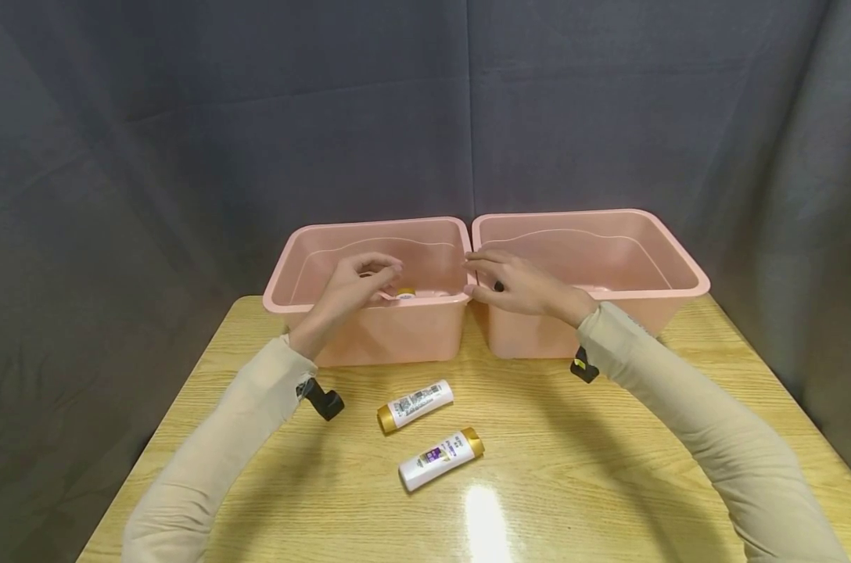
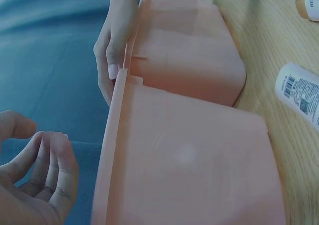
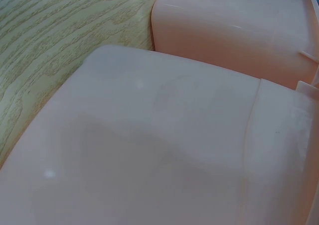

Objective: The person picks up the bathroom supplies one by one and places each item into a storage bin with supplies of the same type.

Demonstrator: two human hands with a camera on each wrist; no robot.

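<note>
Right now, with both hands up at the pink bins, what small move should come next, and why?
Probably the left hand should draw back toward the nearer bottle. That hand hovers over the left bin with loosely curled fingers that hold nothing, and a bottle cap already shows inside the bin. Two bottles lie on the table; the other bottle sits nearer the person. The right hand rests at the bins' shared edge.

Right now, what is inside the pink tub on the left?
A bottle with a gold cap peeks out inside the left tub. The left hand and the tub's front wall hide the rest of the floor.
</note>
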